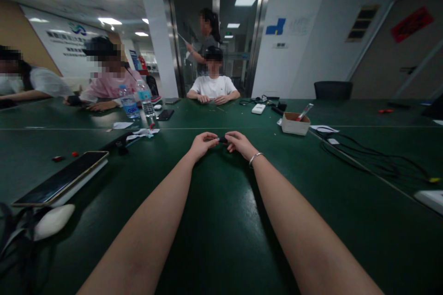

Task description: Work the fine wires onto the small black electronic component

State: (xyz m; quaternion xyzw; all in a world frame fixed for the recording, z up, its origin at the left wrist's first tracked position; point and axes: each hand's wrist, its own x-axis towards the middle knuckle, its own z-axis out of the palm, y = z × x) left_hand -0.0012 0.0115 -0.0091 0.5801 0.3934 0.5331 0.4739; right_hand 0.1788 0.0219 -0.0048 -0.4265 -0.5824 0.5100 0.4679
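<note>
Both arms reach forward over the dark green table (221, 221). My left hand (204, 144) pinches one end of a small black object (222, 139), too small in view to name its kind. From the other side, my right hand (241, 144) grips the same object between thumb and fingertips. The fingers of both hands cover its ends, so only its short middle part shows. A silver bracelet (255, 159) circles my right wrist. The object is held close to the tabletop; whether it touches the surface I cannot tell.
At left lie a phone (65, 179), a white mouse-like object (54, 222) and crumpled tissue (143, 133). Two water bottles (129, 102) stand farther back. A small box (295, 124) and black cables (367, 152) are on the right. Several people are across the table.
</note>
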